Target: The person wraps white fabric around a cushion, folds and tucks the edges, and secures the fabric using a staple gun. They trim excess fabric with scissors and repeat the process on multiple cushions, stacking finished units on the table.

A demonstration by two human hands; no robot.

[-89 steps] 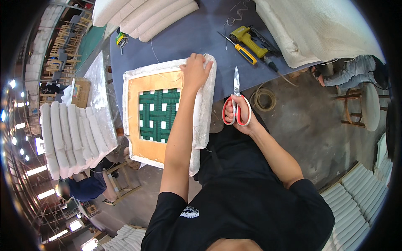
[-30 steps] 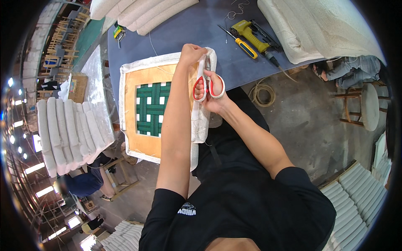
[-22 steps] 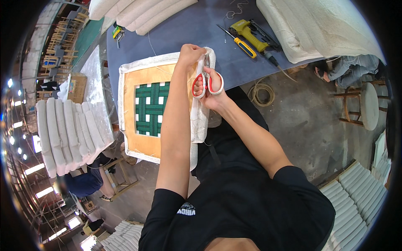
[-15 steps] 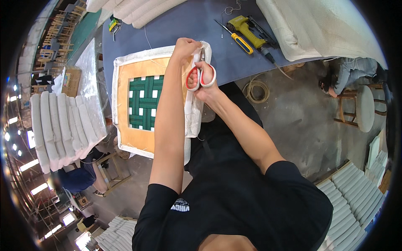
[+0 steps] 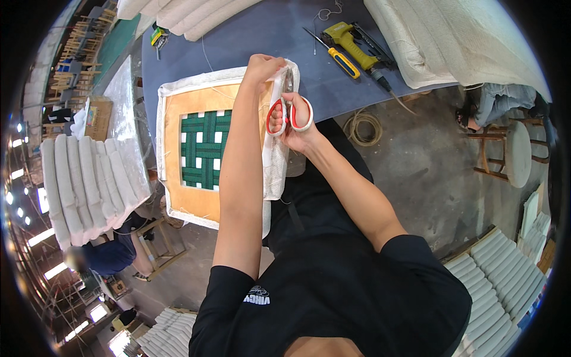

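An upholstered seat panel lies underside up at the table's edge, with a wooden frame (image 5: 173, 149), woven green webbing (image 5: 205, 146) in its opening and off-white fabric (image 5: 273, 172) wrapped round its border. My left hand (image 5: 263, 68) reaches across it and pinches the fabric at the far right corner; its fingertips are partly hidden. In my right hand (image 5: 300, 134) are scissors (image 5: 310, 119) with red and white handles, thumb and fingers through the loops. Their loops stand apart, and the blades point away from me along the fabric edge just below my left hand.
On the blue-grey table (image 5: 238, 47) lie a yellow screwdriver (image 5: 344, 63) and an olive nail gun (image 5: 351, 44) with a hose. Off-white cushions (image 5: 440, 41) fill the far right. A coiled hose (image 5: 363, 128) and a stool (image 5: 516, 154) are on the floor. Another person (image 5: 110, 256) sits at left.
The scissors' loops have spread wider, and my right hand has shifted slightly toward me and to the right. The panel has moved slightly left. My left hand keeps its pinch at the corner.
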